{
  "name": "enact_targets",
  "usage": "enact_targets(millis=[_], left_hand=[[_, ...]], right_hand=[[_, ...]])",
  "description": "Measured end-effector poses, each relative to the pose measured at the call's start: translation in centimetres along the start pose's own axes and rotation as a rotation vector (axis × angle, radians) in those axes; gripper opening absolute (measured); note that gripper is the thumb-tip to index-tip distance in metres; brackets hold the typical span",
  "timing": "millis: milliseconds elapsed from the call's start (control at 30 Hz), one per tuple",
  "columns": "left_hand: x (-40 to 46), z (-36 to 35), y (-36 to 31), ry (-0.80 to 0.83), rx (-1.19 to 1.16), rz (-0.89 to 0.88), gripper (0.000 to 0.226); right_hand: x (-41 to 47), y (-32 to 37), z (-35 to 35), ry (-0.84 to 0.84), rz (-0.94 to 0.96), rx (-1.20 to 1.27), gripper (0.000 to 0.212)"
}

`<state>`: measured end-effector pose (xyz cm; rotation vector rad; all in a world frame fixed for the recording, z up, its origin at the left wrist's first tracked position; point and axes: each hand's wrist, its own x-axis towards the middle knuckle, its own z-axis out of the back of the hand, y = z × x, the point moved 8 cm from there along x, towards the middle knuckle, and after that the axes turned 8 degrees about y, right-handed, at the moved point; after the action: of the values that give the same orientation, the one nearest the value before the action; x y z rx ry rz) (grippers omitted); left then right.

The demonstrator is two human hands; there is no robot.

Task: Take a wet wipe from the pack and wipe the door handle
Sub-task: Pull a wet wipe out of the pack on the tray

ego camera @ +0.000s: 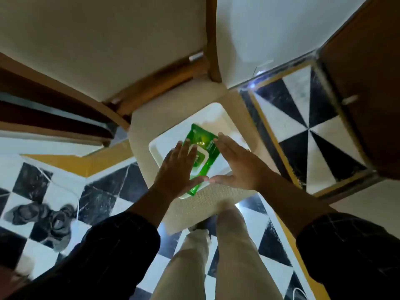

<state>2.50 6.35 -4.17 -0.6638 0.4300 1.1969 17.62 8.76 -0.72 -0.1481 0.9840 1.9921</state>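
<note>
A green wet wipe pack (203, 146) with a white flip lid lies on a white tray (218, 118) on a beige chair seat. My left hand (177, 169) hovers flat over the pack's left side, fingers spread, covering part of the lid. My right hand (238, 163) is flat and spread over the pack's right side. The two thumbs nearly meet above the pack's near end. Neither hand holds anything. A brown door (368, 87) stands at the right, with a small pale fitting (349, 99) on its edge, too blurred to identify.
The beige chair (201, 204) has a wooden backrest frame (164, 81) behind the tray. Black-and-white checkered floor surrounds it. Dark shoes (45, 217) and a white cable lie on the floor at the left. My beige trouser legs (216, 256) stand in front of the chair.
</note>
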Motion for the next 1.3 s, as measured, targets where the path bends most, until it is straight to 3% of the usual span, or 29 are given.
enact_targets(millis=[233, 467, 700, 933, 1033, 1167, 1300], left_hand=[[4.6, -3.3, 0.7, -0.053, -0.026, 0.054, 0.108], [5.0, -3.9, 1.0, -0.124, -0.018, 0.01, 0.086], [5.3, -3.9, 0.9, -0.103, -0.099, 0.017, 0.079], [4.7, -1.3, 1.2, -0.103, -0.168, -0.105, 0.065], [4.2, 1.0, 2.7, -0.127, -0.201, -0.129, 0.061], [4.0, 2.8, 4.6, -0.12, -0.062, -0.156, 0.063], [4.6, 3.5, 5.9, -0.149, -0.061, -0.095, 0.064]], right_hand=[[3.8, -3.0, -4.4, 0.058, -0.018, 0.05, 0.11], [5.6, -3.8, -5.7, 0.075, 0.029, -0.045, 0.113], [6.0, -3.7, -7.4, 0.071, -0.037, -0.101, 0.125], [6.3, -3.7, -8.0, 0.073, -0.066, -0.163, 0.126], [6.4, -3.2, -7.7, 0.086, -0.14, -0.095, 0.11], [6.8, -0.8, -5.9, -0.145, -0.235, 0.012, 0.051], [8.3, 0.8, -7.0, -0.139, -0.389, -0.061, 0.043]])
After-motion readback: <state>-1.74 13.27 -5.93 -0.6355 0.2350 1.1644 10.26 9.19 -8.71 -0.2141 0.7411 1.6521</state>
